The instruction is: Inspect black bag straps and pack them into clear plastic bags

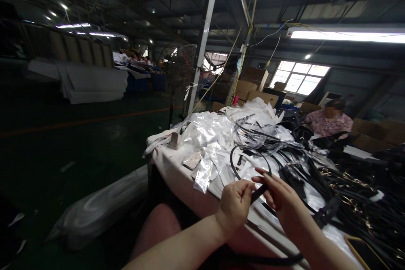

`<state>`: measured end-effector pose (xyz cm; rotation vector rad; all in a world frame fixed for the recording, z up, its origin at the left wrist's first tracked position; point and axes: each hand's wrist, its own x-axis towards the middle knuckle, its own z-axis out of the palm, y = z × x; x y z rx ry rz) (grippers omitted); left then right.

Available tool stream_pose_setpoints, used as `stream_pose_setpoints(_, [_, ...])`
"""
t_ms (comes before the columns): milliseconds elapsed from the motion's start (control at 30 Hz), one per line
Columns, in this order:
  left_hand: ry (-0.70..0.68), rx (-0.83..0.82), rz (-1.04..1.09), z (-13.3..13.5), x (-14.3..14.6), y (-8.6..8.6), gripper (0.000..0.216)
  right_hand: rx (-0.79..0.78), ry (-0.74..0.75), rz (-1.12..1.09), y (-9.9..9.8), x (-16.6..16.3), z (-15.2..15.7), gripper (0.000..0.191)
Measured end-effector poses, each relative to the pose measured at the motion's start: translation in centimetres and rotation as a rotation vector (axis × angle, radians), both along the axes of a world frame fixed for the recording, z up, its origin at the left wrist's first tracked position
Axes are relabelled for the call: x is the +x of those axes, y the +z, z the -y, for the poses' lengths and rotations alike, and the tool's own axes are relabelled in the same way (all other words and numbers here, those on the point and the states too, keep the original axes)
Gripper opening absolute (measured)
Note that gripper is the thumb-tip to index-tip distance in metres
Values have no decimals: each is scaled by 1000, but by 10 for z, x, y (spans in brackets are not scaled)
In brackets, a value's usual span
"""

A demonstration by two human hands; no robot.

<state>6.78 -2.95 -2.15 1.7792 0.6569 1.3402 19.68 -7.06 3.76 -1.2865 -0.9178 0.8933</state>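
A black strap runs between my two hands over the table's near edge, and part of it curves up into a loop above them. My left hand is closed in a fist around the strap. Beside it, my right hand has its fingers fairly straight, with the strap held between fingers and thumb. Clear plastic bags lie just beyond my hands. Many more black straps are piled to the right, several with gold-coloured metal clasps.
The table has a pale cover. On it are a phone in a patterned case, a small block and, at lower right, a yellow-edged phone. A co-worker sits across. A wrapped roll lies on the floor at left.
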Motion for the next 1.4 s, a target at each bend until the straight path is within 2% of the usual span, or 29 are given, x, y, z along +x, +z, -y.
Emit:
stream_pose_setpoints(67, [-22, 0, -50, 5, -2, -6, 37, 23, -70, -151, 7, 8, -5, 34])
stream_pose_setpoints(167, [4, -32, -68, 10, -8, -6, 38, 72, -147, -113, 5, 7, -4, 28])
stream_pose_setpoints(267, [49, -86, -6, 10, -16, 2, 37, 32, -41, 45, -13, -10, 6, 32])
stream_pose_setpoints(333, [64, -81, 7, 10, -21, 3, 36, 4, 53, 38, -19, -17, 12, 32])
stream_pose_setpoints(400, [43, -32, -38, 11, -25, -1, 37, 37, 79, -118, -12, -13, 13, 31])
stream_pose_setpoints(500, [3, 45, -125, 13, -28, -13, 39, 153, 1, -340, 13, 6, 8, 26])
stream_pose_setpoints(567, [20, 50, -130, 13, -29, -16, 39, 231, -69, -306, 21, 14, 4, 26])
stream_pose_setpoints(633, [49, 27, -108, 12, -30, -11, 38, 251, -127, -172, 14, 11, 5, 30])
stream_pose_setpoints(733, [56, 18, -68, 11, -30, 2, 37, 114, -62, 6, -18, -11, 12, 37])
stream_pose_setpoints(800, [67, 27, -48, 10, -30, 7, 35, 33, 47, -13, -33, -21, 15, 41])
stream_pose_setpoints(833, [77, 34, -53, 10, -30, 7, 34, 22, 86, -76, -34, -21, 15, 43])
stream_pose_setpoints(900, [87, 59, -100, 11, -30, 1, 34, 55, 76, -243, -25, -13, 12, 47])
stream_pose_setpoints(967, [75, 84, -164, 12, -30, -6, 36, 122, -35, -348, -6, 3, 6, 43])
stream_pose_setpoints(1067, [64, 67, -185, 12, -28, -7, 37, 217, -197, -289, 11, 16, 3, 33])
stream_pose_setpoints(1133, [69, 35, -166, 10, -26, -1, 34, 178, -167, -170, 4, 8, 7, 34])
stream_pose_setpoints(1233, [102, 18, -124, 7, -24, 9, 33, 31, 38, -64, -22, -11, 17, 43])
stream_pose_setpoints(1300, [107, 16, -111, 7, -23, 9, 33, -18, 128, -141, -33, -13, 20, 51])
stream_pose_setpoints(1400, [57, 21, -153, 10, -24, 0, 33, -46, 26, -357, -29, 7, 13, 52])
